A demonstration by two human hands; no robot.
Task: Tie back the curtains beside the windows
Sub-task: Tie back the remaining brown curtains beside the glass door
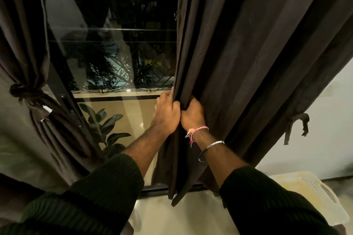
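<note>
- Where the left curtain (23, 44) hangs, a knotted tie (23, 91) already cinches it beside the window (114, 44).
- Left hand (168, 114): fingers clenched on the right curtain's (248, 63) inner edge.
- Right hand (193, 114), touching the left, fingers bunching the same fabric.
- Loose tie strap (298, 122) dangles at the far right.

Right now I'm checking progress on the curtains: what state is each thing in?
Left curtain: gathered, tied back with its tie.
Right curtain: hanging loose, inner edge bunched, not tied.
Right tie: dangling, unused.
Left hand: shut on right curtain.
Right hand: shut on right curtain.
Window: uncovered between the curtains.
</note>
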